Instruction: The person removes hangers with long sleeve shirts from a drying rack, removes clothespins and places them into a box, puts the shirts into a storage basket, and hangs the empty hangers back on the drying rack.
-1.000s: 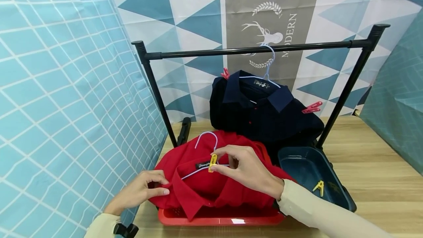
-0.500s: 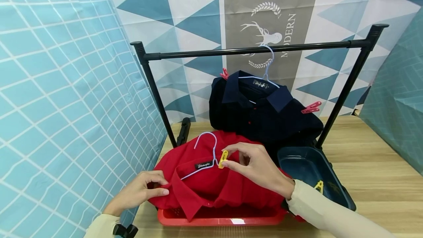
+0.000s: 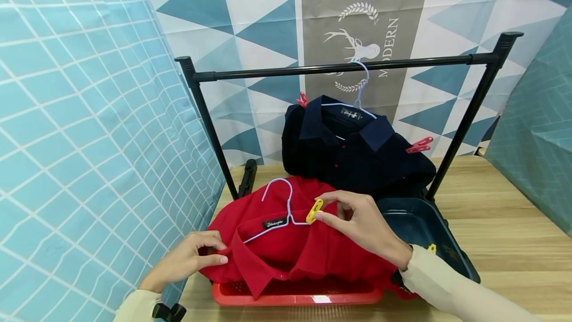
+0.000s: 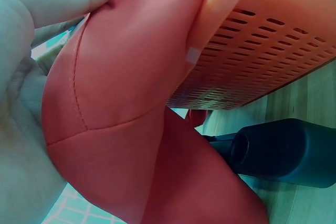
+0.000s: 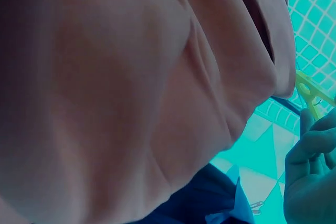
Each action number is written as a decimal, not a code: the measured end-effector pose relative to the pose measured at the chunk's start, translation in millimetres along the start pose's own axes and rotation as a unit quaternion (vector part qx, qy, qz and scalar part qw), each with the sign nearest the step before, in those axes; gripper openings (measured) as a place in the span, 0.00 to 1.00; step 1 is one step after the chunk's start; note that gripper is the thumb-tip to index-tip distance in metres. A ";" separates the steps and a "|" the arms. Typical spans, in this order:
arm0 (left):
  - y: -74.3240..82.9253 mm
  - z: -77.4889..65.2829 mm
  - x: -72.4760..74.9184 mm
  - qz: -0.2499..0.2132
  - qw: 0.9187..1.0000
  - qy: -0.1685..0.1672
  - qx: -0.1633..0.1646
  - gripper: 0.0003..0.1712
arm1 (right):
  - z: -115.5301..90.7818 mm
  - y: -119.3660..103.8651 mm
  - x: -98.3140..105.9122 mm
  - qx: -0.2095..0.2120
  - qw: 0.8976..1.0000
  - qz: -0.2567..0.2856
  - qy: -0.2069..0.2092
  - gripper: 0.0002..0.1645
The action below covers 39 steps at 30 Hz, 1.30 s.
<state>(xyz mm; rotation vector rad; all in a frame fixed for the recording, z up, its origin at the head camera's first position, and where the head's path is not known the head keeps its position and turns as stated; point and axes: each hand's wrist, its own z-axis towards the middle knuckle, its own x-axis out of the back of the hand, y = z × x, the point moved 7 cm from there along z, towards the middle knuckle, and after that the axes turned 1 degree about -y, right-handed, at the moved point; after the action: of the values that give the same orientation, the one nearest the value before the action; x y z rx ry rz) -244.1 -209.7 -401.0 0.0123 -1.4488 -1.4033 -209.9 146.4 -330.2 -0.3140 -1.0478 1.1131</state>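
My left hand [image 3: 187, 257] pinches the shoulder of a red collared shirt [image 3: 277, 257]; in the left wrist view the red cloth [image 4: 121, 66] drapes from under the thumb. Between thumb and fingers of my right hand [image 3: 364, 222] is a yellow clothespin [image 3: 315, 211], held above the shirt's right collar side. A pale lilac hanger [image 3: 289, 202] lies inside the shirt's neck, its hook pointing away from me. The shirt rests over a red plastic basket [image 3: 286, 300]. In the right wrist view, the clothespin [image 5: 310, 92] shows at the fingertips beside the cloth.
A dark navy shirt [image 3: 353, 158] hangs on a black rack [image 3: 286, 71], with red clothespins [image 3: 419, 145] at its shoulders. To the right stands a dark blue tray [image 3: 406, 220] with another yellow clothespin [image 3: 431, 248], partly hidden. A tiled blue sheet [image 3: 80, 138] borders the left.
My right hand has carried the yellow clothespin to the right, from near the neck label to past the hanger's neck. The left hand keeps its place on the red shirt.
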 end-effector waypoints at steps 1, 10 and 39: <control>-0.1 -0.1 0.0 0.001 1.000 0.000 0.001 0.08 | -0.5 0.9 1.3 -0.005 1.000 0.001 0.002 0.19; 2.3 0.3 0.4 0.002 1.000 -0.001 -0.003 0.09 | -4.4 7.3 13.9 -0.028 0.999 -0.006 0.020 0.17; 6.8 -3.3 3.2 0.016 1.000 -0.006 -0.011 0.08 | -38.4 48.7 54.9 -0.093 0.993 -0.032 0.061 0.16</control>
<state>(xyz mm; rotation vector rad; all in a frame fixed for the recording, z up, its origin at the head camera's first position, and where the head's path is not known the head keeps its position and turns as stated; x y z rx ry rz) -239.1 -211.9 -394.9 -0.0332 -1.4380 -1.3947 -204.2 225.6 -353.8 -0.4872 -1.0471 0.9290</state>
